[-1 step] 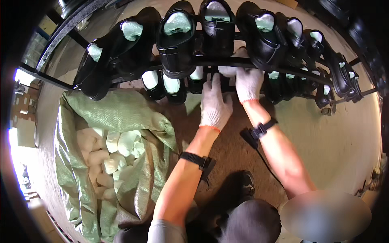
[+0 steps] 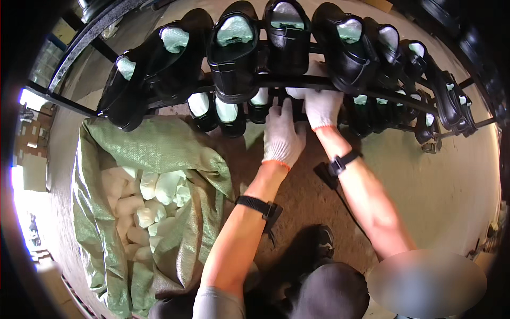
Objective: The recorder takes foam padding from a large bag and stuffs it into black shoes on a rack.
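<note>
Both my hands wear white knit gloves with orange cuffs and reach to the lower tier of a shoe rack. My left hand is closed against a dark shoe, mostly hidden, with its fingers pointing up. Beside it, my right hand bends in under the rack's black bar. A pale rounded lump shows next to its fingers; whether this is stuffing or glove is unclear. Black shoes with pale stuffing in them stand left of my hands. Larger black shoes line the upper tier, also stuffed.
A green woven sack stands open on the floor at the left, full of white stuffing pieces. More stuffed shoes sit on the rack to the right. Black straps with small devices circle my forearms.
My right hand has shifted slightly left and in under the bar. The rack appears a few pixels further right in view. My left hand stays by the same shoe.
</note>
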A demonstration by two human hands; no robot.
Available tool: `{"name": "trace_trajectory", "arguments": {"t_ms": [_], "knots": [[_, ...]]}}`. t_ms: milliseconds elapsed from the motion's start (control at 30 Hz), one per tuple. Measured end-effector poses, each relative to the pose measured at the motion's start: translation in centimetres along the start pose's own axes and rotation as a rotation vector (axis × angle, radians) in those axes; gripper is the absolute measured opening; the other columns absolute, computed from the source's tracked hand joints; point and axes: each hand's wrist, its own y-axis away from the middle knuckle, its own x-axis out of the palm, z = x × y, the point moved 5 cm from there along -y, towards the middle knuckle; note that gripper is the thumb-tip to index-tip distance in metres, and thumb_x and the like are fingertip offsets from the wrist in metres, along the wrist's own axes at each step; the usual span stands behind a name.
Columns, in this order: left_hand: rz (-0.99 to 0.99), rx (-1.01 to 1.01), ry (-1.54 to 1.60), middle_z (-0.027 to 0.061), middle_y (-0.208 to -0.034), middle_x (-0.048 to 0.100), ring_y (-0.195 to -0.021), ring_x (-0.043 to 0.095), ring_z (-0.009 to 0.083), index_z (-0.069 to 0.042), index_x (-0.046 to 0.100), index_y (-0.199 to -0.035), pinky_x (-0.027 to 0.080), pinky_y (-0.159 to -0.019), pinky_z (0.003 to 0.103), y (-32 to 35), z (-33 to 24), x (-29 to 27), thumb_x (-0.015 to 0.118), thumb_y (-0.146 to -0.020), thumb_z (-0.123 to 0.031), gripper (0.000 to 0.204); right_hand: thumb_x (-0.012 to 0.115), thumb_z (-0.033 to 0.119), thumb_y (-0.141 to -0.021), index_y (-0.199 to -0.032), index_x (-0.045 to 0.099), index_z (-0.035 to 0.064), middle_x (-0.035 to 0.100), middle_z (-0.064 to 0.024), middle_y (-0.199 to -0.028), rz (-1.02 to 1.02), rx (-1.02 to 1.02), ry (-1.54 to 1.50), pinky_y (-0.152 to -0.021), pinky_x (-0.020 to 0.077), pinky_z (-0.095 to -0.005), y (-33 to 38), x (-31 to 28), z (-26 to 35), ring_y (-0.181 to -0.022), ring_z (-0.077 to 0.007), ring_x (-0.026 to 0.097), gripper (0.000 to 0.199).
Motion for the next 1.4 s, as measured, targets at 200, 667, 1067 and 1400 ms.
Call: {"name": "trace_trajectory", "arguments": {"t_ms": [200,667,1067,1400], "knots": [[-0.049,0.209,-0.042,0.0421,-0.154,0.049,-0.148,0.045,0.0581,0.015,0.042,-0.155,0.043,-0.125,0.056,-0.3,2.1,-0.4,0.076,-0.087,-0.009,0.08,0.066,0.029,-0.096,-0.107,0.082,0.0053,0.08,-0.0235,-0.098,0.21,-0.38,0.408,-0.087,0.0611,-0.0539,-1.3,6.0,3.3,-0.099,-0.0448,0.077,0.03],[0.409,-0.059,-0.524,0.0176,-0.097,0.078,-0.098,0.078,0.0397,-0.009,0.082,-0.11,0.063,-0.086,0.05,7.4,2.0,-26.9,0.073,-0.091,-0.02,0.024,0.059,0.023,-0.102,-0.112,0.079,0.0041,0.078,-0.0242,-0.112,0.109,-0.632,0.642,-0.096,0.0586,-0.0551,-5.0,6.1,-4.0,-0.106,-0.0453,0.074,0.029],[0.071,-0.571,0.453,0.0288,-0.16,0.058,-0.147,0.058,0.0414,-0.003,0.035,-0.168,0.048,-0.123,0.047,13.1,29.0,-29.3,0.047,-0.116,-0.022,0.056,0.064,0.031,-0.098,-0.131,0.076,0.0056,0.078,-0.0228,-0.129,1.023,-0.431,0.099,-0.107,0.0583,-0.0465,27.4,27.2,23.8,-0.116,-0.0373,0.077,0.044],[0.079,-0.133,-0.44,0.0208,-0.111,0.079,-0.105,0.074,0.0414,-0.005,0.077,-0.122,0.06,-0.091,0.047,14.0,9.7,-38.1,0.087,-0.08,-0.001,0.043,0.077,0.017,-0.093,-0.144,0.054,0.0065,0.072,-0.0191,-0.11,1.07,-0.048,-0.56,-0.1,0.0555,-0.0449,24.5,7.4,23.1,-0.109,-0.0352,0.073,0.057]]}}
